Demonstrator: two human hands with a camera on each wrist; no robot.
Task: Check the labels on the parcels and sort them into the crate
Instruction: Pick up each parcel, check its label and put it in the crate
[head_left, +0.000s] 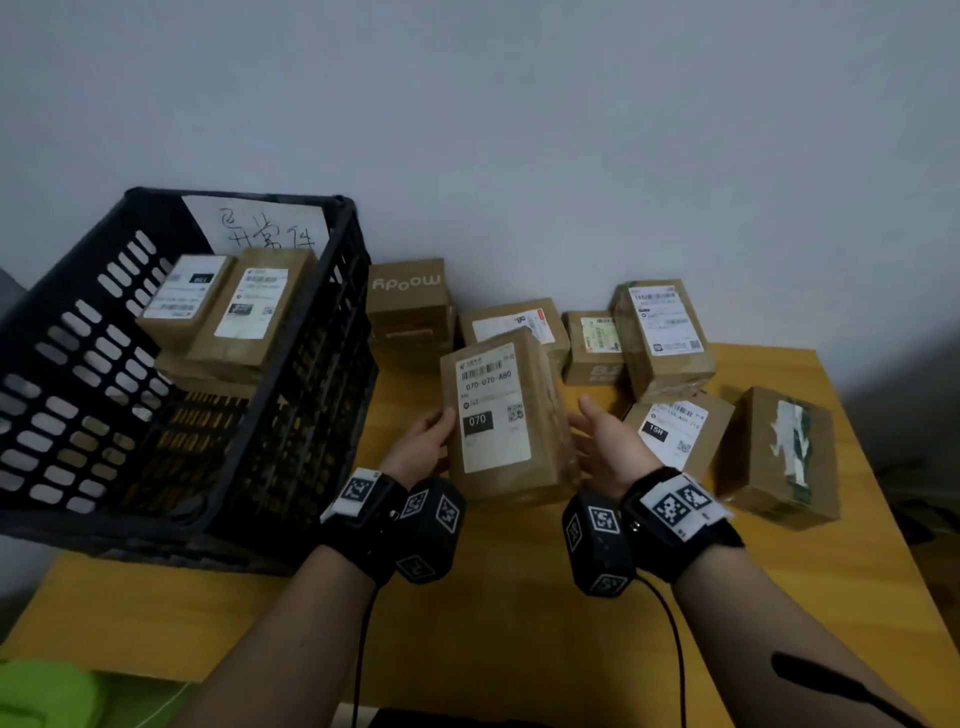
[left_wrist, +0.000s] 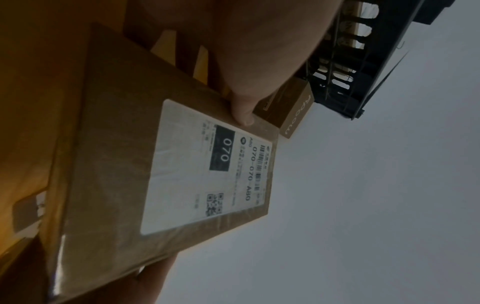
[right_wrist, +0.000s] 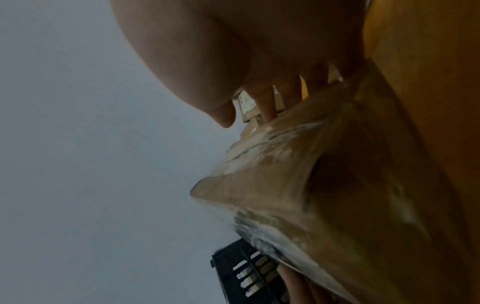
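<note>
She has a parcel (head_left: 501, 415) lifted off the table (head_left: 498, 597) at its centre, label (head_left: 491, 410) tilted up toward her face; it reads 070. Her left hand (head_left: 423, 441) pinches the parcel's left edge, thumb on top. Her right hand (head_left: 605, 441) cradles the other side, fingers underneath. This looks like the label check. The crate (head_left: 171, 467) sits at ten o'clock, already holding a few parcels; next comes a carry leftward over its rim, if 070 belongs there.
</note>
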